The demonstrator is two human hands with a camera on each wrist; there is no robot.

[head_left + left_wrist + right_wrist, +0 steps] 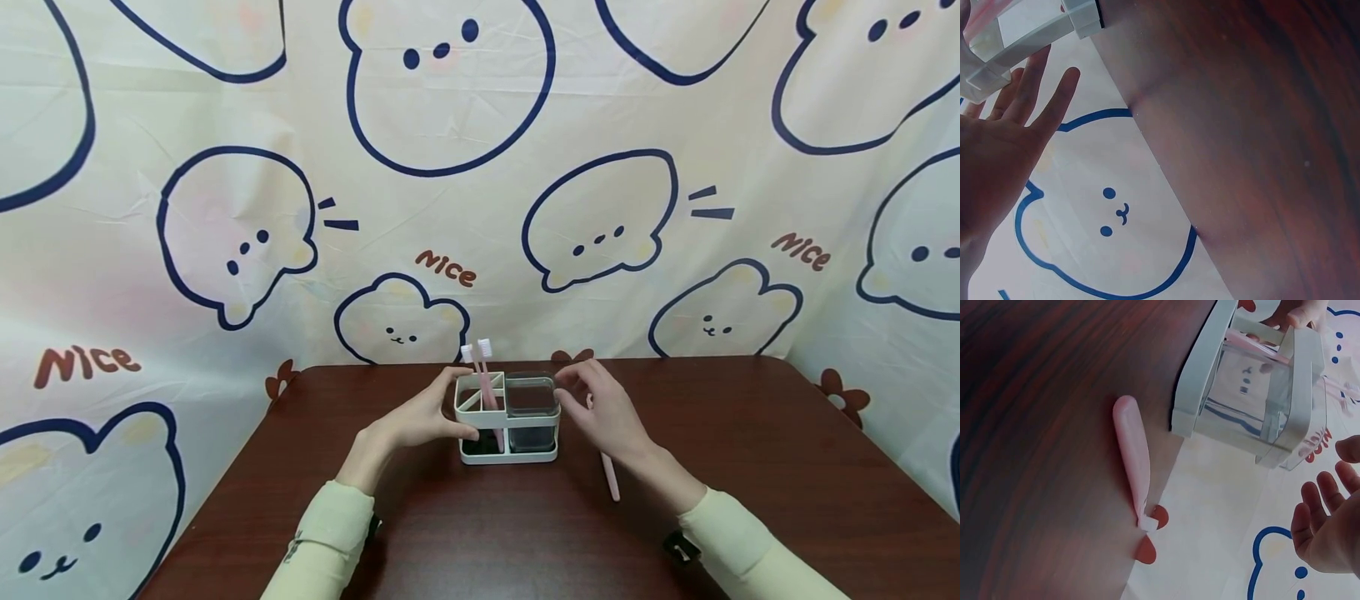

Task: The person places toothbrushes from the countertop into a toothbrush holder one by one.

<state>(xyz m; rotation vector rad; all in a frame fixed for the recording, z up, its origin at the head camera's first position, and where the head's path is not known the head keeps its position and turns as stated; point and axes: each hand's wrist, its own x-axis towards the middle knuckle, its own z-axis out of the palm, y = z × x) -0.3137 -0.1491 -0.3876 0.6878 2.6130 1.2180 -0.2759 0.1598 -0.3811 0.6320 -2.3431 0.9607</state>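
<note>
A white toothbrush holder [508, 421] stands upright on the table, with two pink toothbrushes [485, 385] in its left part, bristles up. A clear cup [1242, 387] sits in its right part. My left hand [416, 419] grips the holder's left end, thumb at the front and fingers round the back. Beside the right end, my right hand [609, 417] is held with loosely bent fingers, apart from the holder in the right wrist view. Below that hand another pink toothbrush [1133, 447] lies on the table, partly hidden by the hand in the head view.
The dark brown wooden table [525, 533] reaches back to a pale cloth [480, 217] printed with blue cartoon outlines. Its far edge runs close behind the holder.
</note>
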